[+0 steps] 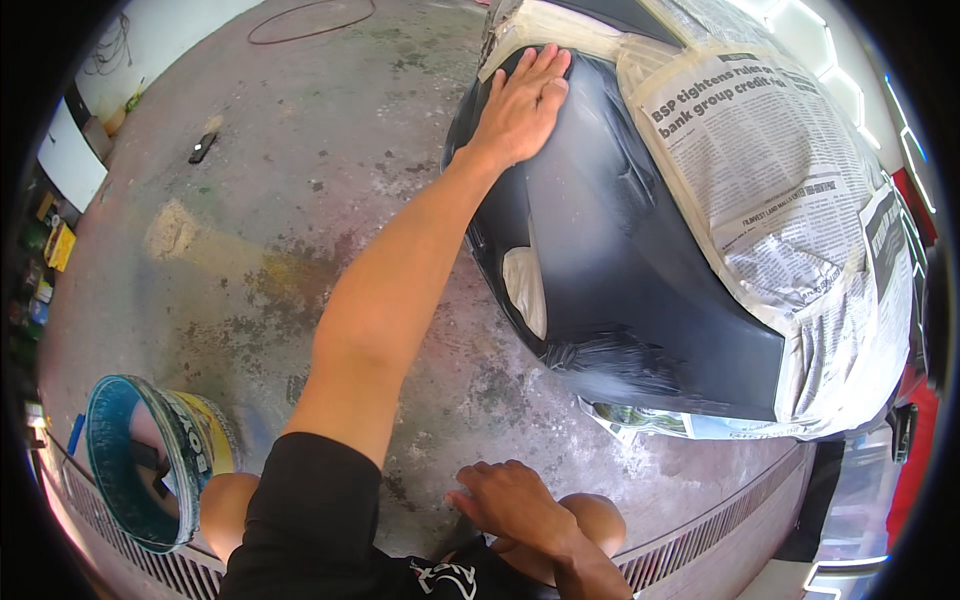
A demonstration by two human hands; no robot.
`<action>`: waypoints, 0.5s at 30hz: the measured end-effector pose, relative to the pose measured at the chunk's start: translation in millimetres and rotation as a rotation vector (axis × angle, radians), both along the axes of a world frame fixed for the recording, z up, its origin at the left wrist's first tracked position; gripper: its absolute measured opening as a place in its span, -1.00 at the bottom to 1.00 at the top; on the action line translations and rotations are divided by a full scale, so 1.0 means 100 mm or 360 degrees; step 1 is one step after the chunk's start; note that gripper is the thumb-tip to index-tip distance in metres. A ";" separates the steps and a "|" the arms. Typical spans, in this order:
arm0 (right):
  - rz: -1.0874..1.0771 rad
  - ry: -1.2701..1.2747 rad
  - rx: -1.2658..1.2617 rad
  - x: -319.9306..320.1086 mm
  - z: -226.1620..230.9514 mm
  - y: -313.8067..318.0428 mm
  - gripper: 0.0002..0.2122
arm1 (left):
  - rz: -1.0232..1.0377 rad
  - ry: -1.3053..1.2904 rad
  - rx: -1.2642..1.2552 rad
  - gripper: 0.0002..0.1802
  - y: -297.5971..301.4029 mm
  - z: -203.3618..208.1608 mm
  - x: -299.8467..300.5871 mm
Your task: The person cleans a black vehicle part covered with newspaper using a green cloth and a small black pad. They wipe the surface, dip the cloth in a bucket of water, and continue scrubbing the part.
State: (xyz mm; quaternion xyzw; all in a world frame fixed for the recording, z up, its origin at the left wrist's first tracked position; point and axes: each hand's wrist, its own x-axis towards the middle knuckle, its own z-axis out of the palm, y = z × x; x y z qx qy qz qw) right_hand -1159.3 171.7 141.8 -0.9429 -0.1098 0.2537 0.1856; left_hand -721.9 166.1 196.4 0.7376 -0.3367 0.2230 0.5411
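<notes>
My left hand [522, 108] lies flat on the upper end of a dark car bumper [660, 310], palm down with fingers stretched out. Whether anything thin sits under the palm is hidden. Patchy grey and dull black cover the bumper, with whitish smears near its lower corner. Masking paper shows through an oval opening [524, 292] in it. Low in front of me, my right hand [512, 502] hangs by my knee, fingers loosely bent and somewhat apart, with nothing seen in it. Newspaper [750, 150] and masking tape cover the car body beside the bumper.
A teal-lined bucket [140, 460] holding a dark item stands at my lower left. Metal floor grating [715, 520] runs along the near side. A small black object [203, 147] and a reddish hose [312, 30] lie on the stained concrete floor [300, 180].
</notes>
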 end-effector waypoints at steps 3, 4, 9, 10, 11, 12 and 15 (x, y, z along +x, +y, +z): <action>-0.0038 0.0041 -0.0060 -0.06 0.03 -0.08 -0.65 | -0.0230 0.0064 -0.0015 -0.30 -0.25 -0.08 -0.60; -0.0056 0.0030 -0.0092 -0.06 0.06 -0.08 -0.65 | -0.0321 0.0038 -0.0005 -0.29 -0.21 -0.07 -0.85; -0.0003 -0.0061 0.0041 -0.04 0.00 -0.02 -0.65 | -0.0005 0.0002 0.0049 -0.27 -0.04 0.03 -0.07; -0.0017 -0.0023 0.0023 -0.06 -0.02 -0.02 -0.66 | -0.0019 0.0053 0.0010 -0.27 -0.12 -0.01 -0.22; -0.0030 0.0015 0.0008 -0.07 -0.03 -0.01 -0.67 | -0.0033 0.0103 -0.0027 -0.27 -0.18 -0.07 -0.39; -0.0043 0.0008 -0.0018 -0.09 -0.03 -0.04 -0.67 | -0.0168 0.0097 -0.0067 -0.26 -0.22 -0.14 -0.77; -0.0073 -0.0031 -0.0108 -0.11 0.02 -0.11 -0.68 | -0.0376 -0.0202 0.0054 -0.27 -0.16 -0.30 -1.65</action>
